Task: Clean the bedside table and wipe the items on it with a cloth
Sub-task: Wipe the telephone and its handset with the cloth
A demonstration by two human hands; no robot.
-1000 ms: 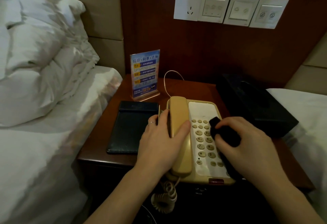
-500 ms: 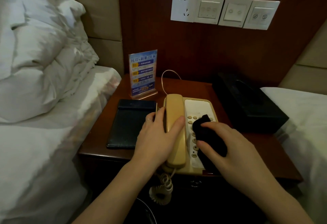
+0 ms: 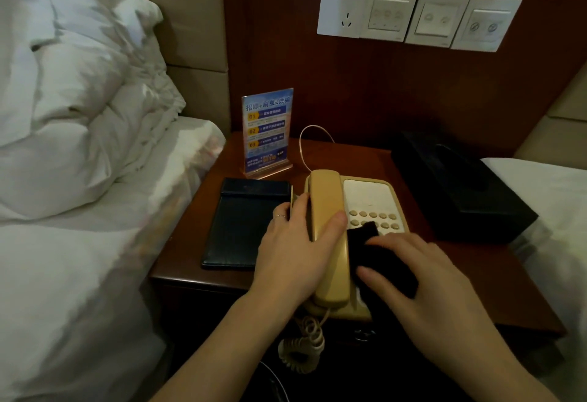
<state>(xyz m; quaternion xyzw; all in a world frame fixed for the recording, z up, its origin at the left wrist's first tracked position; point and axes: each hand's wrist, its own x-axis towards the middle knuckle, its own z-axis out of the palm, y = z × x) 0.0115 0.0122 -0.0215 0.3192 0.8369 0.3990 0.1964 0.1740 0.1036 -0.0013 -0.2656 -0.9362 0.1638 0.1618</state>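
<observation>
A dark red-brown wooden bedside bench (image 3: 365, 160) stands between two white-sheeted beds, its back edge against a wood wall panel. A beige corded telephone (image 3: 370, 198) sits at the middle of the front edge, its base slightly overhanging it, and the coiled cord (image 3: 301, 350) hangs below the front. The left hand (image 3: 293, 249) grips the beige handset (image 3: 327, 236) resting in its cradle: thumb curled over the right side, fingers (image 3: 298, 204) wrapped down the left. The right hand (image 3: 422, 277) presses a black cloth (image 3: 378, 258) onto the lower keypad, fingers bent over the wad and holding it; the upper rows of round keys show beyond the cloth. Just left of the telephone, a flat black leather folder (image 3: 241, 223) lies with its near end close to the front edge and its left side near the bench's left edge. Behind it, toward the back left corner, an upright clear acrylic sign holder with a blue printed card (image 3: 266, 131) stands. A black rectangular tissue box (image 3: 460, 188) fills the right side, reaching the right edge and touching the right-hand bed's sheet. Bare wood shows between telephone and box, and along the back edge.
</observation>
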